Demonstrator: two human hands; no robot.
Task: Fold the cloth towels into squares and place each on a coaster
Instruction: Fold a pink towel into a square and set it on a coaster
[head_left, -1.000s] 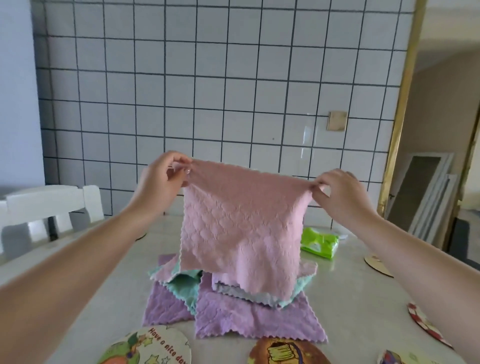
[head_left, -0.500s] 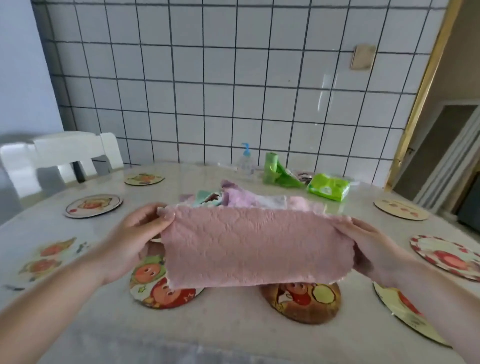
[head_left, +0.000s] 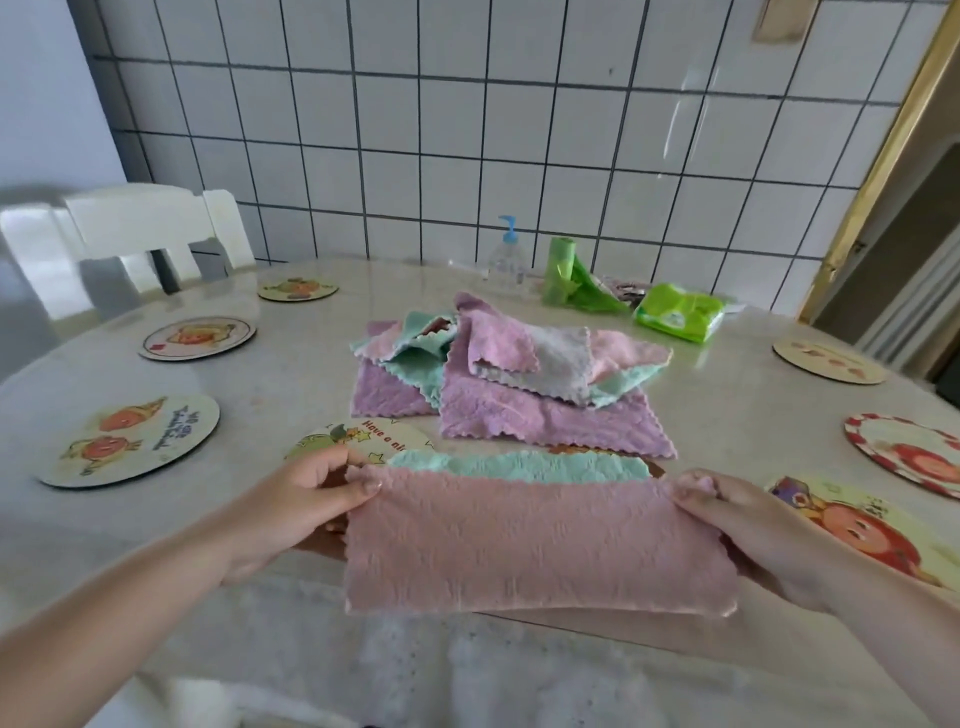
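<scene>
Left fingers: the upper left corner of the pink towel (head_left: 535, 540) is pinched between thumb and fingers (head_left: 358, 493) of the left hand (head_left: 298, 506).
Right fingers: the upper right corner of the same towel is pinched by the right hand (head_left: 748, 525), fingers (head_left: 693, 491) curled over the edge.
Pink towel: folded over in half into a wide band, pink side facing the camera, a mint-green inner face showing along its top edge; it is held at the near edge of the worktop (head_left: 260, 395).
Coasters under the towel: a round coaster with lettering (head_left: 363, 441) is seen just behind the left hand, partly covered; another is almost hidden behind the towel's right part.
Towel pile (head_left: 509, 384): purple, mint, pink and grey towels are heaped unfolded at the middle of the worktop, beyond the held towel.
Other coasters: round ones are laid around the worktop, among them a fruit-printed coaster (head_left: 130, 439) at the left and a red-bordered coaster (head_left: 904, 452) at the right; none carries a towel.
Far edge: a pump bottle (head_left: 506, 260), a green bag roll (head_left: 563, 270) and a green wipes packet (head_left: 678, 312) are set near the tiled wall.
Left background: a white chair (head_left: 140, 234) is placed at the worktop.
</scene>
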